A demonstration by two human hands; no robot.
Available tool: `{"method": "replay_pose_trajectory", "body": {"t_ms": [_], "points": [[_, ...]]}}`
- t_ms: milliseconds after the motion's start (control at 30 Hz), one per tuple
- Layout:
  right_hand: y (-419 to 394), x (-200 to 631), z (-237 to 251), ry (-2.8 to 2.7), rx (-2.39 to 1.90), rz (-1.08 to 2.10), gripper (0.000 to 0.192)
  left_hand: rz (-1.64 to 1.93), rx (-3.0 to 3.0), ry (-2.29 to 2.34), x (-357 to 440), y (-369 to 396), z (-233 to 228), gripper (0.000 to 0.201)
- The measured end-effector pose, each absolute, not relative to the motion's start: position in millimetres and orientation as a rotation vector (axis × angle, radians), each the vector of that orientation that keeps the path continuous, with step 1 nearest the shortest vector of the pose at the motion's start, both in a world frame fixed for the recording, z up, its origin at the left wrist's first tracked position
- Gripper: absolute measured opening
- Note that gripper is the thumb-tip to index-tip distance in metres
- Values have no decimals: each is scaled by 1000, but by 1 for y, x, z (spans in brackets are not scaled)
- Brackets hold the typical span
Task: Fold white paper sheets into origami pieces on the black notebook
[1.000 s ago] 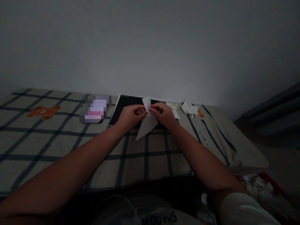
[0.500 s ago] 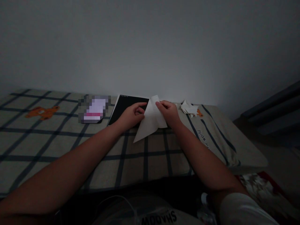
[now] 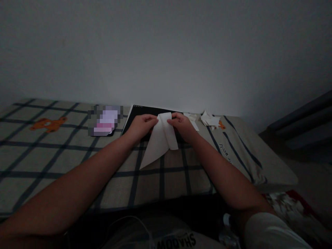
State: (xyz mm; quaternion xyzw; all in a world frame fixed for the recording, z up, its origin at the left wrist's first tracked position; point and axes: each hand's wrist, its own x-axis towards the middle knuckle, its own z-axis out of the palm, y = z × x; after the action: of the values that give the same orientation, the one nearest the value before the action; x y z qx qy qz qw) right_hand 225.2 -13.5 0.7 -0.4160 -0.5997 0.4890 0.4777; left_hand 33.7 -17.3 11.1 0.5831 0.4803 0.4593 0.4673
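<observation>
Left hand and right hand both pinch the top edge of a folded white paper, held over the near edge of the black board. Paper scraps lie right of the board.

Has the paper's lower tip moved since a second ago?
Yes. The white paper hangs lower: its tip now nears the next plaid line on the checked bedding, down-left; both hands hold its top.

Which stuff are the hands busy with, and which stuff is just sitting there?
Busy with:
- white paper, pinched at its top edge by the left hand and right hand

Just sitting there:
- black pad under the hands
- paper scraps to the right
- checked bedsheet
- orange bear patch
</observation>
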Motion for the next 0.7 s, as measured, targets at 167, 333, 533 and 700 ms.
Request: {"method": "replay_pose_trajectory", "body": {"t_ms": [167,333,533,700], "points": [[-14,222,1,-1349,-991,1329,27,1201,1470,1213,33,-16,12,30],[-16,219,2,-1341,-1016,1404,32,1169,1484,1252,34,-16,11,22],[-14,219,-3,-1397,-1036,1374,34,1122,1473,1262,35,-15,8,24],[-12,219,-4,-1365,-1019,1386,30,1152,1534,1274,35,-13,5,19]]}}
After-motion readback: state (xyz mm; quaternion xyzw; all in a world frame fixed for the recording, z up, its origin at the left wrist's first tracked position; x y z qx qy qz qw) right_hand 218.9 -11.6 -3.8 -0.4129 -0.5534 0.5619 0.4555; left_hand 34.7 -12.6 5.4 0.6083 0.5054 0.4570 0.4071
